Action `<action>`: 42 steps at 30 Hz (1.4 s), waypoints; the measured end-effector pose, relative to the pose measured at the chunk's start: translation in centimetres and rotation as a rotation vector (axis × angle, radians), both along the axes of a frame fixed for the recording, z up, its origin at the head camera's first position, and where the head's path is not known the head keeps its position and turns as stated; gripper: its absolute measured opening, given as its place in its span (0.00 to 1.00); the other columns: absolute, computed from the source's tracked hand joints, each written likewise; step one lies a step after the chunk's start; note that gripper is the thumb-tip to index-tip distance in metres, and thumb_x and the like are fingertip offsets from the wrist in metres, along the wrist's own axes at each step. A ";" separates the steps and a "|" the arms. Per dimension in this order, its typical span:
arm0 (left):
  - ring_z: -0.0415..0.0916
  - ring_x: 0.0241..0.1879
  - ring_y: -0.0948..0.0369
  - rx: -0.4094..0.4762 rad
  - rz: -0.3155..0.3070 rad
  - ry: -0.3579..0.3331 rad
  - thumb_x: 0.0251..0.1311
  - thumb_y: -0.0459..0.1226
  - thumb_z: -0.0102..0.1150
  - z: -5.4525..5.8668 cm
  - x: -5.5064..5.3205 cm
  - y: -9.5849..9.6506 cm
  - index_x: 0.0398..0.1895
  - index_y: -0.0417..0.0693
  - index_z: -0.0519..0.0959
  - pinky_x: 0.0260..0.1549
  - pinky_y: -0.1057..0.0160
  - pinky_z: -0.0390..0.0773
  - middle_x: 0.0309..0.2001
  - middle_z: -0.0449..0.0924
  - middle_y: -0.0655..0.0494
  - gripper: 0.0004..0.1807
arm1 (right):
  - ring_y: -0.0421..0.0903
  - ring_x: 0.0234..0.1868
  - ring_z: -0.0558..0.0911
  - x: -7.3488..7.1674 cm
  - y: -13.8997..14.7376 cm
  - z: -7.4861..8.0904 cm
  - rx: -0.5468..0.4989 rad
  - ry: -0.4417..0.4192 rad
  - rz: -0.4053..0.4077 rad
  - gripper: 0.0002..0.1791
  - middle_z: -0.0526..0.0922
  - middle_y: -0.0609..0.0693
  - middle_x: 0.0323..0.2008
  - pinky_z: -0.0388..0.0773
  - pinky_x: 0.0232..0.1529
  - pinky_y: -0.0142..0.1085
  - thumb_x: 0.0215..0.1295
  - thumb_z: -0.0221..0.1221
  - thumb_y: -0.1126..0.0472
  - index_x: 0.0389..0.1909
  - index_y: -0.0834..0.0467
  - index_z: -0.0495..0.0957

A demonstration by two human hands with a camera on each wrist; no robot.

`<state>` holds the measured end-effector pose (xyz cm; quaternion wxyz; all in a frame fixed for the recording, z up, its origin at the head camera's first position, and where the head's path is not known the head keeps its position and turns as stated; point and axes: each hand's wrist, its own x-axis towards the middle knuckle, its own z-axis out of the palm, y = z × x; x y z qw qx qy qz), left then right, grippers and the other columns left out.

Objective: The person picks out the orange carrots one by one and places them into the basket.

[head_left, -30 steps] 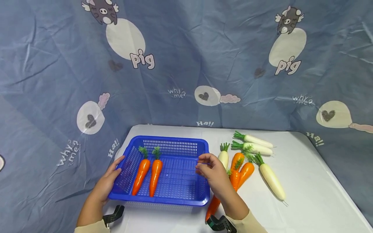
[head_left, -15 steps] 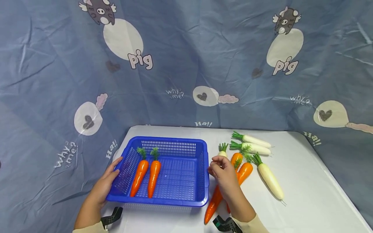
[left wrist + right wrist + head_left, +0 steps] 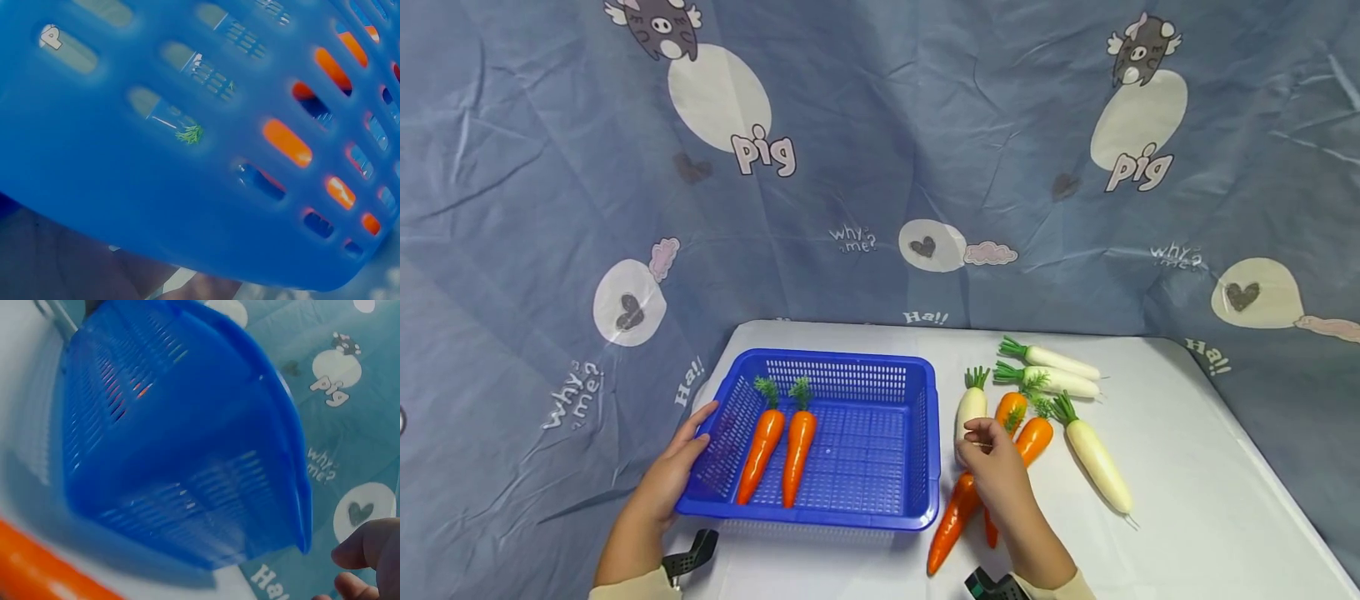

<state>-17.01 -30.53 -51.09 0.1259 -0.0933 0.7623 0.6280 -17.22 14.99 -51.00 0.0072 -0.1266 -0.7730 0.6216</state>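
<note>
On the bench, two carrots are laid side by side in the left half of the basket. To the basket's right, a radish and more carrots are partly covered by the right hand; beyond these, two radishes are placed behind and another radish farther right.

Basket: blue, rectangular, perforated, lower centre-left of the head view. Two orange carrots lie inside, tops toward the upper edge. Loose carrots lie clustered, lower centre-right; white radishes near them.
</note>
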 end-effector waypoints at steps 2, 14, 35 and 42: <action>0.71 0.57 0.49 0.001 0.000 0.000 0.84 0.45 0.29 0.0 0.0 0.0 0.85 0.74 0.45 0.40 0.57 0.82 0.83 0.41 0.41 0.31 | 0.49 0.44 0.77 0.3 0.4 -0.3 0.017 0.004 -0.006 0.17 0.78 0.56 0.48 0.80 0.40 0.33 0.68 0.62 0.64 0.56 0.62 0.77; 0.73 0.55 0.51 0.021 0.000 0.002 0.84 0.45 0.28 0.1 0.2 0.0 0.85 0.74 0.44 0.41 0.55 0.84 0.83 0.40 0.40 0.31 | 0.51 0.48 0.78 1.6 1.8 -0.5 0.078 -0.004 0.009 0.18 0.79 0.57 0.49 0.79 0.43 0.31 0.69 0.63 0.64 0.58 0.61 0.77; 0.73 0.55 0.49 0.019 -0.004 -0.011 0.84 0.45 0.28 0.3 0.2 0.1 0.85 0.75 0.44 0.39 0.56 0.84 0.83 0.40 0.40 0.31 | 0.49 0.45 0.77 2.6 3.2 -1.4 0.174 -0.055 0.032 0.17 0.82 0.55 0.47 0.77 0.40 0.34 0.68 0.65 0.62 0.55 0.62 0.79; 0.66 0.62 0.44 0.007 -0.013 -0.011 0.84 0.44 0.27 0.2 0.0 0.1 0.86 0.73 0.43 0.42 0.55 0.81 0.84 0.37 0.41 0.31 | 0.50 0.47 0.79 3.0 3.9 -1.1 0.216 -0.065 0.100 0.20 0.82 0.57 0.50 0.80 0.42 0.40 0.65 0.67 0.63 0.56 0.63 0.79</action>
